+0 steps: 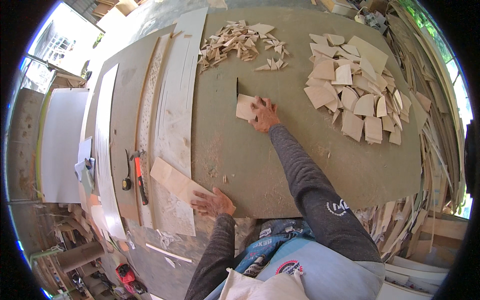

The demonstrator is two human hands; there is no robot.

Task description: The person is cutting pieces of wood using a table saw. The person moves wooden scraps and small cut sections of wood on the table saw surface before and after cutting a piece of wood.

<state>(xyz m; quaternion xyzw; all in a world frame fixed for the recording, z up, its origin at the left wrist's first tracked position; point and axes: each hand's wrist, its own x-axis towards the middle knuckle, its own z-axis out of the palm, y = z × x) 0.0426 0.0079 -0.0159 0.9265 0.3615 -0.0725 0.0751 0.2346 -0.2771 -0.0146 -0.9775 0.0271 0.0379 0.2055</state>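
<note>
The block [244, 107] is lying on the table [300, 175], and the right hand [265, 115] is resting over its right end. Beyond the block, the scraps [227, 44] are sitting in a heap. To its right, the pieces [360, 92] are lying in a pile, and farther right, past the table's edge, lumber [407, 50] is lying. Left of the block and nearer the person, the plank [172, 177] is lying under the left hand [212, 202]. Farther left of the block, the hammer [140, 177] is resting, and farther left still, the tape [127, 184].
</note>
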